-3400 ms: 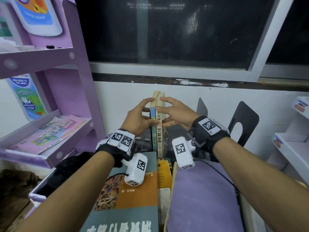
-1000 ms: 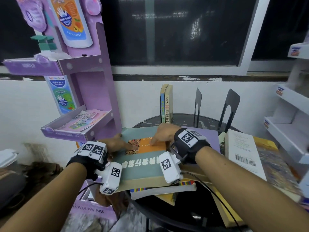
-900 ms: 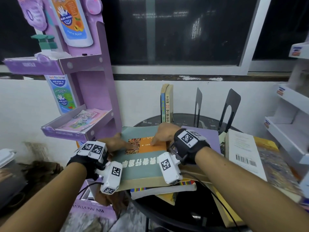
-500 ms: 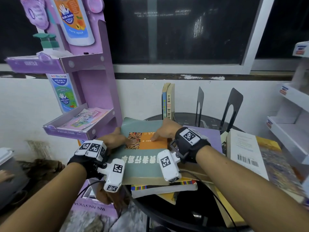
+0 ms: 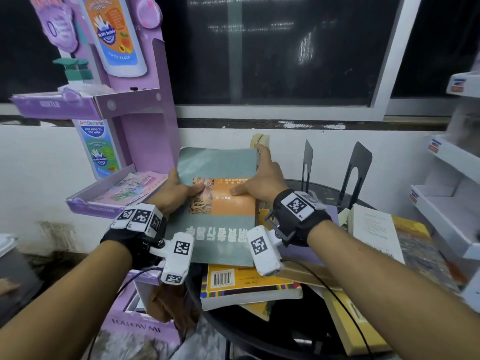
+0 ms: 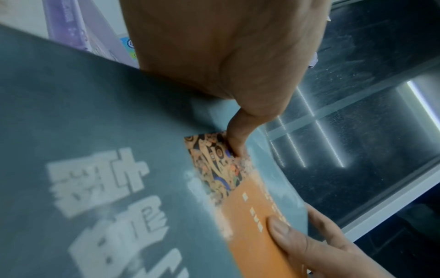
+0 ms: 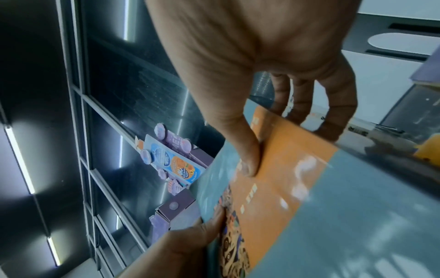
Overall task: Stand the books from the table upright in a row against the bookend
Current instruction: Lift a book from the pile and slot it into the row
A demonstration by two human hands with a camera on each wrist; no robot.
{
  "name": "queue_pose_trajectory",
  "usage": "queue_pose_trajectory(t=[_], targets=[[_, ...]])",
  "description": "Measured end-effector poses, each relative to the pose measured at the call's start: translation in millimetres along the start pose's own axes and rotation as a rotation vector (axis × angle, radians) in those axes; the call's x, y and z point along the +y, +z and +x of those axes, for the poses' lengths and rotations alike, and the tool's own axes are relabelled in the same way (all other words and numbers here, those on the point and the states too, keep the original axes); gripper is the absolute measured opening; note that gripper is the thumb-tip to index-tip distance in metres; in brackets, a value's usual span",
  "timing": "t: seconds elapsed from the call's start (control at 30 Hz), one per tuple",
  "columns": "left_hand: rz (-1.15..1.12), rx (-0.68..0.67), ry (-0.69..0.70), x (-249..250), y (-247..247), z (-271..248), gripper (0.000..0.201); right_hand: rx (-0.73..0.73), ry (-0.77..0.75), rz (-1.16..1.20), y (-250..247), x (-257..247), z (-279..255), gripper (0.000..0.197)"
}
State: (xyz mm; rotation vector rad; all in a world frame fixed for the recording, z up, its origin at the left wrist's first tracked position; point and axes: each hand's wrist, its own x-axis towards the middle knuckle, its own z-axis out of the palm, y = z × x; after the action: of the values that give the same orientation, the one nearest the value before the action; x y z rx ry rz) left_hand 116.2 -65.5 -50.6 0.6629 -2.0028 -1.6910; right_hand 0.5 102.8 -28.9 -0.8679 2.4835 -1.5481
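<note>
Head view: left hand (image 5: pixel 172 194) and right hand (image 5: pixel 262 181) grip the teal book (image 5: pixel 220 203) (large, thin, likely floppy) by its side edges, thumbs pressed on the cover.

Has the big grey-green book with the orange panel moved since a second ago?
Yes. The grey-green book, then flat on the pile, is lifted, far edge tilted up toward the upright books.

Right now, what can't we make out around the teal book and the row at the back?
- Upright books: head view, only the tops show; the teal book hides the rest.
- Left hand fingers: all views, under the teal book; only the thumb shows.
- Title characters: left wrist view, motion-blurred.
- Yellow book: head view, far part covered by the teal book.
- Right hand fingertips: head view, behind the book's edge.
</note>
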Motion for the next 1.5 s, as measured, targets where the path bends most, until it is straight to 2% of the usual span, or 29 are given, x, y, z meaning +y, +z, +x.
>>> queue_pose_trajectory(t=[0.23, 0.37, 0.57, 0.73, 0.8, 0.9, 1.03, 1.13, 1.33, 1.4, 1.5], targets=[[-0.168, -0.007, 0.078, 5, 10, -1, 0.035, 0.187, -0.134, 0.095, -13, -9, -10, 0.099], [-0.227, 0.031, 0.112, 5, 15, 4, 0.038, 0.229, -0.210, 0.076, -21, -14, -16, 0.095], [-0.289, -0.045, 0.136, 6, 21, 5, 0.038, 0.247, -0.315, -0.041, -30, -17, -25, 0.083], [-0.268, -0.039, 0.163, 21, 20, 4, 0.034, 0.220, -0.312, -0.068, -26, -24, -21, 0.071], [-0.332, -0.039, 0.171, 26, 22, 2, 0.043, 0.180, -0.303, -0.068, -27, -29, -21, 0.064], [-0.414, -0.045, 0.180, 32, 25, -5, 0.056, 0.095, -0.333, -0.122, -34, -39, -23, 0.059], [-0.498, -0.043, 0.182, 36, 29, -13, 0.051, -0.072, -0.307, -0.289, -47, -66, -27, 0.050], [-0.562, -0.052, 0.177, 38, 30, -19, 0.044, -0.162, -0.297, -0.407, -49, -81, -33, 0.055], [-0.646, -0.059, 0.189, 43, 32, -25, 0.039, -0.205, -0.282, -0.402, -51, -90, -44, 0.077], [-0.645, -0.040, 0.201, 47, 33, -26, 0.040, -0.185, -0.299, -0.448, -53, -89, -46, 0.077], [-0.625, -0.035, 0.232, 55, 35, -27, 0.047, -0.128, -0.342, -0.436, -55, -87, -52, 0.066]])
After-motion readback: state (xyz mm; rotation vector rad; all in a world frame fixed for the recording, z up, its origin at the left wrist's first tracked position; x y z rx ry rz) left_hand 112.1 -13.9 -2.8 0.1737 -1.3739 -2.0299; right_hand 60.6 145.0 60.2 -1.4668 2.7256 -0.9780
